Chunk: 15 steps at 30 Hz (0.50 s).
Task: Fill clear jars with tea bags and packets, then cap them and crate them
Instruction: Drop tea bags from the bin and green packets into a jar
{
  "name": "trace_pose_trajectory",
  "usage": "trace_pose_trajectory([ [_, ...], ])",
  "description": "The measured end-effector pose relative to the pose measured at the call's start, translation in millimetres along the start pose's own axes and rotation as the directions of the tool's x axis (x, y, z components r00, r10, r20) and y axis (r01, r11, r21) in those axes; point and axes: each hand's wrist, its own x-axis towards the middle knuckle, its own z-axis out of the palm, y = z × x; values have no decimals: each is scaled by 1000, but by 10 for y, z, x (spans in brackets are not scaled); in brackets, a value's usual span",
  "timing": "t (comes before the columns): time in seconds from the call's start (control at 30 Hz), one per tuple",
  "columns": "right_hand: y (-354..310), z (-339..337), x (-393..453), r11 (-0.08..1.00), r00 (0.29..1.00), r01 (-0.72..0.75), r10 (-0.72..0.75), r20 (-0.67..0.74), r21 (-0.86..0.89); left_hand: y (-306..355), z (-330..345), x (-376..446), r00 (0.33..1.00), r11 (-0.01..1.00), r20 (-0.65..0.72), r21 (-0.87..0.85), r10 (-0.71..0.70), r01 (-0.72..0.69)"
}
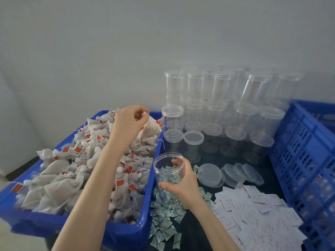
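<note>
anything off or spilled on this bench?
Nothing damaged. Green packets and white packets lie loose on the table, likely working stock. One capped jar in the back stack leans.

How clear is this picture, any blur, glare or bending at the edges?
Head view: light is soft and even, with no hard shadows. The tea bags and the open jar in the right hand read clearly. The stacked empty jars look hazy against the wall. The blue crate smears near the right edge, and wide-angle bending curves the blue bin.
</note>
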Motion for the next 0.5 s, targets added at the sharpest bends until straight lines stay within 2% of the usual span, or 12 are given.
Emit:
trace_pose_trajectory([
  [0.1, -12, 17, 7, 1000, 1000, -2, 2, 10, -3, 218, -123, -44, 998, 994, 33, -95, 56, -52],
  [0.23, -17, 14, -5, 1000, 1000, 6, -6, -9, 10, 329, -179, -122, 960, 984, 246, -146, 132, -98],
  [0.37, -25, 0, -20, 998, 999, 31, -29, -44, 51, 317, -34, -223, 835, 989, 532, -118, 142, -92],
  [0.5, -32, -8, -34, 994, 997, 54, -49, -55, 97, 312, 227, -346, 731, 992, 671, -80, 124, -95],
])
